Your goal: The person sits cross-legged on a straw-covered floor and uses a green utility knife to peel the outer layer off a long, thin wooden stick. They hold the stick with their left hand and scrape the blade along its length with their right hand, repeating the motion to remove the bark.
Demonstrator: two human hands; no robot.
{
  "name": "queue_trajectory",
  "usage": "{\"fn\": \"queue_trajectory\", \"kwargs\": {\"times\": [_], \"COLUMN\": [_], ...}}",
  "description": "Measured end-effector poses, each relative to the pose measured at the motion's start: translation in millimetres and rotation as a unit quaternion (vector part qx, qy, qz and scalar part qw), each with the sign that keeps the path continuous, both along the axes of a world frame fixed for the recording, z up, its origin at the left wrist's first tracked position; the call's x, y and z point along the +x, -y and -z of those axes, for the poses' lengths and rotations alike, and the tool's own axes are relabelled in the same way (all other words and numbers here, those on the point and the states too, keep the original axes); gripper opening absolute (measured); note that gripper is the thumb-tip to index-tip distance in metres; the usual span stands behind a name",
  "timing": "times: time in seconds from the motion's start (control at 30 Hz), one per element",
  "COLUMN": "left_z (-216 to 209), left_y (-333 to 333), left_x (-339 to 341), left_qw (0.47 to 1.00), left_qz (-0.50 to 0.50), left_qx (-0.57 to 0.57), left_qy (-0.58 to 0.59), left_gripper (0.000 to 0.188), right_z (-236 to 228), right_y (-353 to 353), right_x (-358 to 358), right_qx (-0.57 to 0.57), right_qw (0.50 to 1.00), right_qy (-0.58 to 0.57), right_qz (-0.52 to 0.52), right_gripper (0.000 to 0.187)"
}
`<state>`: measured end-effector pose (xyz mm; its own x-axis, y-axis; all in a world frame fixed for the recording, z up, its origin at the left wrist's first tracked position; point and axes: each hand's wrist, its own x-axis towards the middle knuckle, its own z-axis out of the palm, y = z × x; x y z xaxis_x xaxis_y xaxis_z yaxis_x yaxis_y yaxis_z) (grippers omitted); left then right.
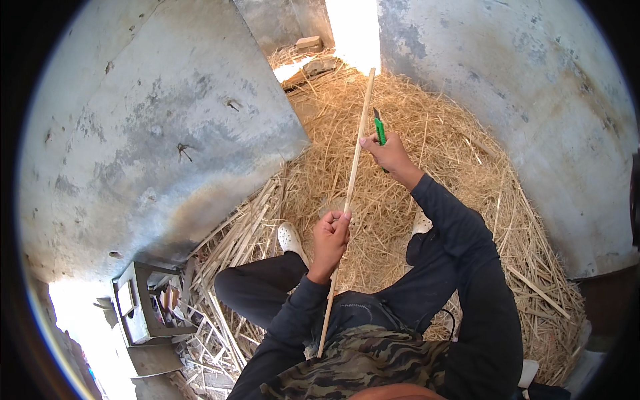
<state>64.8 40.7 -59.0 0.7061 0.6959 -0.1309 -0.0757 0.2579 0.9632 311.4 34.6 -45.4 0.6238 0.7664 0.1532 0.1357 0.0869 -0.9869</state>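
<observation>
Your left hand [331, 230] is closed in a fist around the long pale stick [350, 193], gripping it near its middle. The near end runs down past your lap and the far end points up toward the bright gap between the 2 grey walls [167, 120]. Held this way, the stick looks braced along your body, which probably keeps the far half steady and within reach of the blade.

Your right hand [387, 152] is closed around the green-handled knife [379, 131], farther from you and just right of the stick, blade tip pointing away. The thumb reaches left toward the stick; whether it touches is hard to tell.

Both forearms come in from the near edge in dark sleeves, the right stretched well out, the left bent close. You sit with knees apart on a bed of straw [427, 220], white shoes [291, 238] resting on it.
</observation>
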Motion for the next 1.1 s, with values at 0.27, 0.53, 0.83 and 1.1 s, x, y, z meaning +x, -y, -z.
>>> {"fn": "queue_trajectory", "kwargs": {"times": [0.27, 0.53, 0.83, 1.1], "left_z": [7.0, -3.1, 1.8, 0.1], "left_y": [-2.8, 1.8, -2.9, 0.1], "left_x": [4.4, -5.9, -4.2, -4.4], "left_qw": [0.999, 0.999, 0.999, 0.998], "left_qz": [-0.032, -0.018, -0.035, -0.034], "left_qx": [0.009, -0.033, -0.023, -0.041], "left_qy": [0.000, -0.011, -0.015, -0.017], "left_gripper": [0.017, 0.019, 0.018, 0.017], "right_z": [17.9, 11.0, -22.0, -14.4], "right_y": [-13.8, 17.2, 28.3, 14.8], "right_x": [-4.6, 124.7, 41.7, 4.7], "right_qx": [-0.083, 0.023, -0.240, -0.099], "right_qw": [0.995, 0.947, 0.958, 0.953], "right_qy": [0.030, -0.122, 0.147, -0.191], "right_qz": [0.043, 0.296, -0.057, -0.215], "right_gripper": [0.037, 0.029, 0.054, 0.024]}}
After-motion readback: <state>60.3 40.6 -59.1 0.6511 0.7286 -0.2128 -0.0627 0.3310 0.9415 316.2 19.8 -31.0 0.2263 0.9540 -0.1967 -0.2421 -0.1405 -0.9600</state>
